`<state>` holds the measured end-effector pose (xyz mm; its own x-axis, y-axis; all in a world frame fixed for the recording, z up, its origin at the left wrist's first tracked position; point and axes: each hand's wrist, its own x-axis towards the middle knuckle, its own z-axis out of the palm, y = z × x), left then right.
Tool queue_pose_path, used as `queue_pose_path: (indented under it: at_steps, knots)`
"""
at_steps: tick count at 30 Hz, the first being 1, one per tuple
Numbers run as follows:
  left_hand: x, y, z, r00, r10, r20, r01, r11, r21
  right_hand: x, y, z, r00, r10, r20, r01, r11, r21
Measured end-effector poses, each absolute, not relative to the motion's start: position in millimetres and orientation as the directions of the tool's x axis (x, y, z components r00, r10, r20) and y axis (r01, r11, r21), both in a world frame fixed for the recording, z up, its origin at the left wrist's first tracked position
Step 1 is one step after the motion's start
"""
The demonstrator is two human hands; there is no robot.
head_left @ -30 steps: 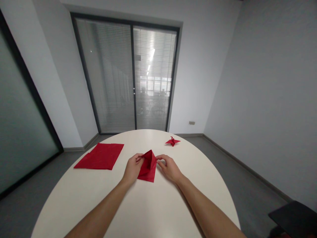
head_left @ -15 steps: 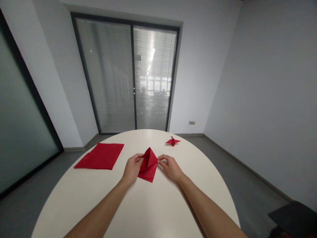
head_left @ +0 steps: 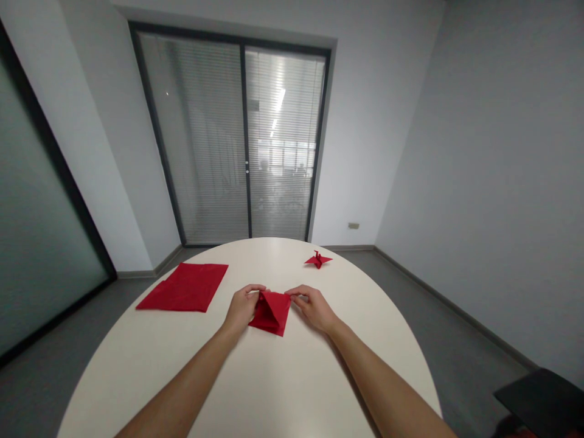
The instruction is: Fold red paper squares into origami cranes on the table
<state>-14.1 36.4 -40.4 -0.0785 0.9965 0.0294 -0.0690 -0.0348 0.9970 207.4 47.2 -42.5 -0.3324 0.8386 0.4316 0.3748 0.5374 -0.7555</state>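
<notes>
A partly folded piece of red origami paper [head_left: 276, 313] lies on the table between my hands, with one flap raised into a pocket facing me. My left hand [head_left: 241, 307] pinches its left far corner between thumb and fingers. At the right far corner, my right hand [head_left: 314, 307] has its thumb and fingertips closed on the paper's edge. A finished red paper crane [head_left: 318, 260] stands beyond my right hand, its wings spread. Left of my left hand lies a stack of flat red paper [head_left: 185, 288].
The round white table [head_left: 255, 389] has a curved edge all around. A dark chair [head_left: 542, 398] stands on the floor at the lower right. Past the far edge are a glass partition with blinds [head_left: 201, 140] and a white wall.
The raised flap, which pointed up and away, has come down toward me, and the paper now looks squarer. My left hand has shifted slightly left; my right hand stays nearly in place.
</notes>
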Motion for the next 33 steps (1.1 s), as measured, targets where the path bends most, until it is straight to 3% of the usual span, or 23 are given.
queue_pose_path:
  at_steps: [11,18,23,29,31,33]
  knots:
    - [-17.6,33.0,-29.2,-0.048,0.999,-0.003,-0.088,-0.001,0.996,210.2,49.8,-45.8,-0.377,0.813,0.444,0.409,0.576,-0.708]
    - [-15.3,31.3,-28.3,-0.024,0.997,0.078,-0.124,-0.080,0.989,204.7,45.7,-43.3,-0.282,0.897,0.340,0.377,0.430,-0.821]
    - [-15.4,35.0,-29.3,-0.033,0.987,0.158,-0.092,-0.160,0.983,199.4,44.4,-40.2,-0.284,0.902,0.324,0.307,0.406,-0.861]
    - [-15.8,35.1,-36.7,-0.072,0.959,0.274,0.173,-0.259,0.950,197.8,49.4,-47.0,-0.281,0.900,0.334,0.271,0.409,-0.871]
    - [-13.3,29.0,-37.2,-0.039,0.904,0.425,0.362,-0.383,0.850,198.8,50.4,-49.4,-0.286,0.899,0.331,0.296,0.411,-0.862]
    - [-9.0,21.0,-36.8,0.101,0.838,0.536,0.516,-0.505,0.692,200.3,51.2,-50.7,-0.278,0.903,0.328,0.341,0.412,-0.845]
